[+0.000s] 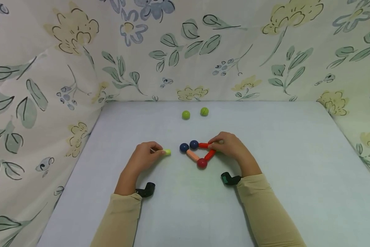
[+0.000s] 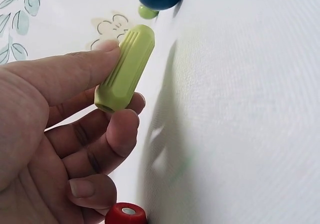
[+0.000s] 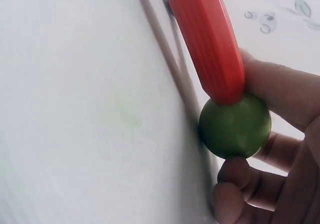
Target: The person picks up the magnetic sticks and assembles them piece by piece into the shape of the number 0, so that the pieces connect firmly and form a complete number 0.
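Floral cloth (image 1: 191,73) hung behind the white bench (image 1: 296,144), over which both my forearms (image 1: 120,219) reached forward. My left hand (image 1: 143,157) angled inward, thumb (image 2: 82,69) and fingers (image 2: 122,134) pinching a yellow-green rod (image 2: 126,67), left of 2 dark-blue balls (image 1: 184,148). My right hand (image 1: 233,146) bent leftward, pinching a green ball (image 3: 235,129) that touched a red rod (image 3: 210,39).

Head view downward; wrists' near fingers (image 2: 123,133), seemingly tilted.

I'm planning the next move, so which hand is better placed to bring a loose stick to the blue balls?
Left, probably: the left hand holds a green stick near one blue ball, while the right hand is busy gripping a green ball that touches a red stick.
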A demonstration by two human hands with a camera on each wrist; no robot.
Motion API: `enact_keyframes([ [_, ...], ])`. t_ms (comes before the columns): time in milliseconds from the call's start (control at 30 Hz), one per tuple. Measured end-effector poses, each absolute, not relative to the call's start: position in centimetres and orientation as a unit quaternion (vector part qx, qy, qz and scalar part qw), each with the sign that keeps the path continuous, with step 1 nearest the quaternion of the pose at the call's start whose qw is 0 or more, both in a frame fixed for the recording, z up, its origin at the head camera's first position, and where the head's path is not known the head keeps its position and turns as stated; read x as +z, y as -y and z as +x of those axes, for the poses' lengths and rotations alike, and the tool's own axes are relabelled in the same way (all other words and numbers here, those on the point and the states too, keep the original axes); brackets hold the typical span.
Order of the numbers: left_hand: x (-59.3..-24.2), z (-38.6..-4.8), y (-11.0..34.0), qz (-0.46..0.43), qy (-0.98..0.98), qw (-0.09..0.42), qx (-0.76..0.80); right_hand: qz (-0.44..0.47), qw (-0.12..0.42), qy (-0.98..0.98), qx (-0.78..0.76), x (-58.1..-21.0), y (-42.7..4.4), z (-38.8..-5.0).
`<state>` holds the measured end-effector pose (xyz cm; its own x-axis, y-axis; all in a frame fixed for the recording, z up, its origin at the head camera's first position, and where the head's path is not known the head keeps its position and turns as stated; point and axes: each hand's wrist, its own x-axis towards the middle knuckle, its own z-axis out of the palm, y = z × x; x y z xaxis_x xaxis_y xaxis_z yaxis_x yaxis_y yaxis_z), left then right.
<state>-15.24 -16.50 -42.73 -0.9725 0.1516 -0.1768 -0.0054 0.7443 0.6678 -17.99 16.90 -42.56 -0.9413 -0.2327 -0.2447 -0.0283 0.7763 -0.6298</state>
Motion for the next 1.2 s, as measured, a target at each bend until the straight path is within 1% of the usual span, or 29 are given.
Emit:
enact_keyframes([
  [167,-42.7,-15.3,16.2,0.052,-0.923,0.118,0.362,-0.099,0.144,-0.925,-0.338,-42.6,-17.8,-18.1],
  [333,-42.8,-15.1,15.8,0.072,-0.922,0.114,0.364,-0.101,0.12,-0.929,-0.336,-42.8,-17.7,-18.3],
  [433,-42.7,-14.9,15.4,0.078,-0.919,0.114,0.369,-0.093,0.118,-0.93,-0.335,-42.9,-17.1,-18.4],
  [567,-42.6,-14.8,15.0,0.081,-0.92,0.122,0.365,-0.083,0.128,-0.93,-0.334,-42.8,-16.1,-18.2],
  [700,-42.7,-14.9,14.7,0.083,-0.921,0.127,0.359,-0.081,0.126,-0.94,-0.308,-42.7,-15.2,-17.9],
  [967,-42.8,-14.9,14.5,0.065,-0.915,0.132,0.375,-0.082,0.098,-0.955,-0.268,-42.6,-14.3,-17.6],
  [1200,-42.8,-14.8,14.4,0.103,-0.9,0.136,0.402,-0.073,0.088,-0.959,-0.259,-42.9,-14.2,-17.7],
])
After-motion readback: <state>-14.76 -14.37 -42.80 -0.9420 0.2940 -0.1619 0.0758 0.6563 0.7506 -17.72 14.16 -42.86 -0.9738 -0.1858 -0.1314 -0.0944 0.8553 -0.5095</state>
